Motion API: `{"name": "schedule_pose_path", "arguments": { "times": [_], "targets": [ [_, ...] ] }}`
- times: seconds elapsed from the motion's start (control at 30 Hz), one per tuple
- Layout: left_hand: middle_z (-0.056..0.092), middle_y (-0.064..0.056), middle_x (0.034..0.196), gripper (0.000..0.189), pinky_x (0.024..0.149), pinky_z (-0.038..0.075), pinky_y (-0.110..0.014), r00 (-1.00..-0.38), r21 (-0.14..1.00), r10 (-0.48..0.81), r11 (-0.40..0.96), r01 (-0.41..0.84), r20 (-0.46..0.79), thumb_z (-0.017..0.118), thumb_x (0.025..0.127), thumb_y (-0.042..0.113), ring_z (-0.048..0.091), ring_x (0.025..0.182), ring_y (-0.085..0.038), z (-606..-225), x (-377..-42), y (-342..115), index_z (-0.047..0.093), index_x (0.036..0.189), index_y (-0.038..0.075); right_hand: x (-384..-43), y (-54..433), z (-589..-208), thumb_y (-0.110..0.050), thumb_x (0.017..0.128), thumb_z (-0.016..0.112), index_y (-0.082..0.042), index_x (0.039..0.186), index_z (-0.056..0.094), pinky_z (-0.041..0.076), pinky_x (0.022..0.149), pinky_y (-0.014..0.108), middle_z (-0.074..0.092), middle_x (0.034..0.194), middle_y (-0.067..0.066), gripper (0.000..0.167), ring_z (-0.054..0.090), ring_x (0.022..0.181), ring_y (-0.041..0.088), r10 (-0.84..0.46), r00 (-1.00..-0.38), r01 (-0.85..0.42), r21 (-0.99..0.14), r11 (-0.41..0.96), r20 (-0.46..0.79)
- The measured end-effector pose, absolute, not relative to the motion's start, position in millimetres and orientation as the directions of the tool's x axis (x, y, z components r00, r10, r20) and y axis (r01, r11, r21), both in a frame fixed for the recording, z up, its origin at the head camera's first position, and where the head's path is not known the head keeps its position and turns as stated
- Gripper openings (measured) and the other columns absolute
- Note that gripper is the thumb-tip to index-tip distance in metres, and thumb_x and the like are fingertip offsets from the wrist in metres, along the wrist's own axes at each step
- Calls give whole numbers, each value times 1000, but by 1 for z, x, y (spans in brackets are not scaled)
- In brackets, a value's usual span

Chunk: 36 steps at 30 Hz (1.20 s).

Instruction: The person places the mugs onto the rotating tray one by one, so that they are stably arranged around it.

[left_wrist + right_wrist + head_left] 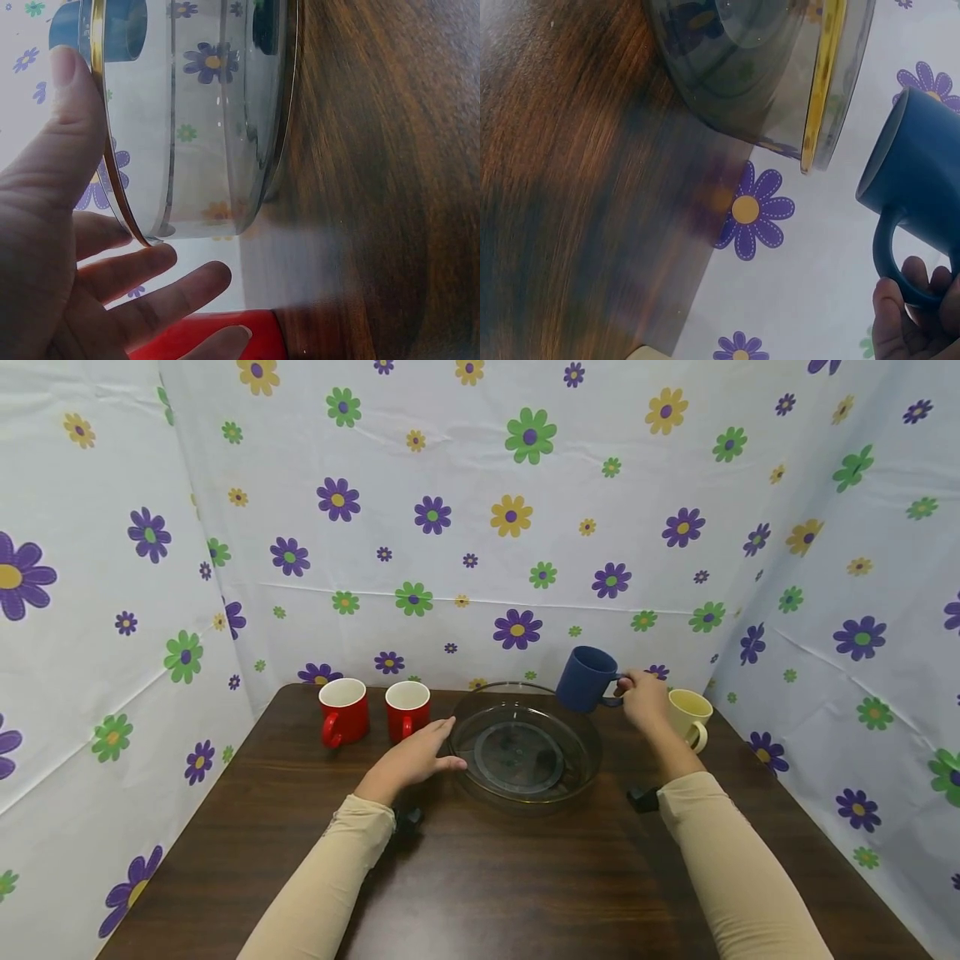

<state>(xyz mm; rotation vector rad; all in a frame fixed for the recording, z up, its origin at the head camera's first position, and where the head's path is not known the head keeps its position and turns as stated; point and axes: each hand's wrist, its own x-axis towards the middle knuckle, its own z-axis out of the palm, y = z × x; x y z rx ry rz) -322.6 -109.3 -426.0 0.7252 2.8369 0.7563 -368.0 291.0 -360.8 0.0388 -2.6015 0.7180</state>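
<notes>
My right hand [646, 700] grips a blue mug [582, 681] by its handle, with the mug raised near the far right rim of a clear glass bowl [592, 760]. In the right wrist view, fingers curl round the handle of the mug [922, 176], which is apart from the bowl [735, 97]. My left hand [411, 762] is at the bowl's left side, thumb and fingers spread. Seen from the left wrist, the thumb [66, 112] and fingers lie along the bowl's gold-looking rim [112, 176]; the fingers are fairly straight.
Two red mugs [351, 710] [409, 706] stand at the back left of the brown wooden table [480, 885], close to my left hand. A yellow mug [687, 710] stands at the back right, partly behind my right wrist. Flower-patterned cloth [480, 552] hangs behind and at both sides.
</notes>
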Motion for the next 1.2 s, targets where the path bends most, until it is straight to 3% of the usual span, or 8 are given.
{"name": "schedule_pose_path", "arguments": {
  "times": [0.3,0.8,1.2],
  "targets": [
    [33,-17,162,92,121,28,-49,-875,482,483,760,436,29,72,91,46,32,149,-33,-426,-324,-109,29,158,1,-371,285,-364,-3,103,44,6,102,68,48,89,57,73,96,24,25,64,101,44,70,-914,-158,-507,847,400],
    [35,-17,161,91,120,30,-49,-880,492,474,761,422,24,74,91,44,36,147,-33,-428,-323,-110,30,158,0,-375,273,-371,-3,101,46,6,106,67,48,86,58,68,94,25,23,60,92,43,56,-915,-169,-504,847,400],
    [35,-18,160,90,119,31,-50,-877,504,481,751,427,26,73,91,44,36,147,-34,-426,-323,-110,31,157,0,-379,269,-379,-2,102,49,6,110,69,49,91,56,69,97,24,23,61,95,41,50,-917,-184,-530,828,396]
  ]
}}
